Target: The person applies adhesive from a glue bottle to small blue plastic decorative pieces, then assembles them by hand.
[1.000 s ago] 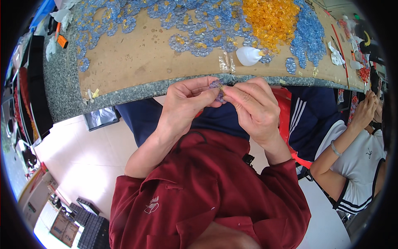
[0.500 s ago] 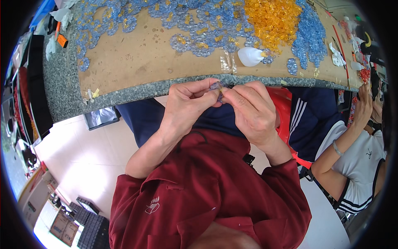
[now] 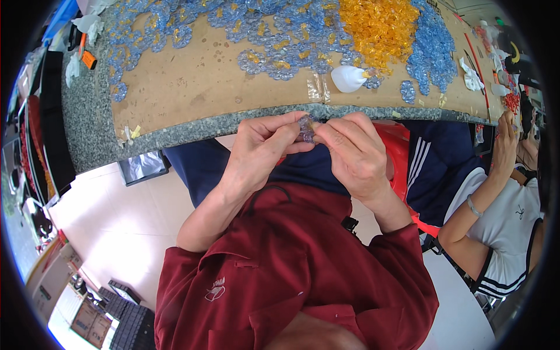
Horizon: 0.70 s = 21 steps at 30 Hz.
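Observation:
Both my hands meet just below the table's front edge, pinching a small clear purple-blue plastic piece (image 3: 306, 128) between their fingertips. My left hand (image 3: 259, 146) grips it from the left with thumb and forefinger. My right hand (image 3: 353, 151) holds it from the right, fingers curled. On the brown table top (image 3: 192, 81) lie several blue plastic rings (image 3: 262, 35), a heap of orange pieces (image 3: 376, 26) and a heap of blue pieces (image 3: 434, 46). A white teardrop-shaped bottle (image 3: 348, 77) lies near the edge above my hands.
A speckled grey stone rim (image 3: 87, 116) borders the table. Another person in a white top (image 3: 513, 216) sits at my right, a hand raised at the table's end. A red stool (image 3: 396, 151) is under me. Boxes and black trays (image 3: 125, 315) stand on the floor lower left.
My hands have stayed in place; the fingers shifted slightly around the small piece.

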Available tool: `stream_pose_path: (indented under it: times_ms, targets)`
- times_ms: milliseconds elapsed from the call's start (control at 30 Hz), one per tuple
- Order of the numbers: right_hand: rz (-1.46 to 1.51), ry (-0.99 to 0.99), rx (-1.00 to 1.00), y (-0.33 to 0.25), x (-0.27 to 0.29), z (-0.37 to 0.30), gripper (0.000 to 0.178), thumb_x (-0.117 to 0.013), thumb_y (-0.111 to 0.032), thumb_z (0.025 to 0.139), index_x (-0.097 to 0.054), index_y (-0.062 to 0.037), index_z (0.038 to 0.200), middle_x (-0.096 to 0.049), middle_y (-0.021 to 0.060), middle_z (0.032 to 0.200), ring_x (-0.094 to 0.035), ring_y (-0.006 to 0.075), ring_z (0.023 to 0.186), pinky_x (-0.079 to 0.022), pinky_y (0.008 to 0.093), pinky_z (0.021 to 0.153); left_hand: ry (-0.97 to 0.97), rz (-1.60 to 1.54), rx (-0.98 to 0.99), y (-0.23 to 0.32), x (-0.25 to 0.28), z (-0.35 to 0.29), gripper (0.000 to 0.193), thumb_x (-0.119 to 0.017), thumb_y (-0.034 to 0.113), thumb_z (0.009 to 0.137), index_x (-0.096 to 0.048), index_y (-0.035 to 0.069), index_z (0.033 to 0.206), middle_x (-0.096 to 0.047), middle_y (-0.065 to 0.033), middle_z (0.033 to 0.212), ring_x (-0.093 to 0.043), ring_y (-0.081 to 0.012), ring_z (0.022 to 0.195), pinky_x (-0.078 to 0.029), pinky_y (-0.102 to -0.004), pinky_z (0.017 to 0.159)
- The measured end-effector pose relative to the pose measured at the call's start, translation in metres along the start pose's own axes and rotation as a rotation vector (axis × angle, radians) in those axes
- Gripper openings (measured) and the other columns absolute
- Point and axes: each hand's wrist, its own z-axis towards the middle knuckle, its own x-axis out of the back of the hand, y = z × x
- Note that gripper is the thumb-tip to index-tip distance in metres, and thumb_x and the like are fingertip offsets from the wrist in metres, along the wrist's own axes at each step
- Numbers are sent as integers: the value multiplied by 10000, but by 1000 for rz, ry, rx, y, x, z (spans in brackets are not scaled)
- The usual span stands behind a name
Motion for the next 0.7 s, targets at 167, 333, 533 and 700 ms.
stream_pose_path:
  times_ms: [167, 333, 533, 700]
  targets:
    - [93, -22, -92, 4, 1, 2, 274, -686, 48, 585, -632, -8, 847, -594, 63, 770, -534, 222, 685, -445, 313, 564, 13, -26, -10, 1, 0, 1, 251, -484, 26, 899, -555, -93, 1109, -627, -148, 934, -646, -199, 830, -559, -298, 763]
    - [133, -6, -146, 1, -1, 5, 271, -712, 33, 615, -646, -7, 874, -613, 75, 772, -543, 230, 686, -446, 310, 561, 31, -33, -17, 3, 4, 0, 275, -540, 100, 901, -565, -68, 1118, -645, -90, 810, -630, -103, 709, -544, -234, 686]
    - [159, 14, -210, -6, 10, 9, 278, -714, 21, 645, -658, -2, 917, -626, 82, 791, -555, 229, 697, -451, 311, 597, 176, 293, -300, 25, 22, -6, 242, -539, 55, 880, -599, -65, 1080, -649, -118, 808, -617, -130, 673, -504, -231, 616]
    - [98, 49, -292, 2, 14, 0, 216, -708, 4, 676, -668, -1, 888, -635, 90, 784, -562, 228, 701, -450, 307, 609, 521, 608, -431, 65, 51, 17, 258, -576, 112, 873, -616, -25, 1088, -618, -62, 739, -550, -72, 603, -446, -188, 567]
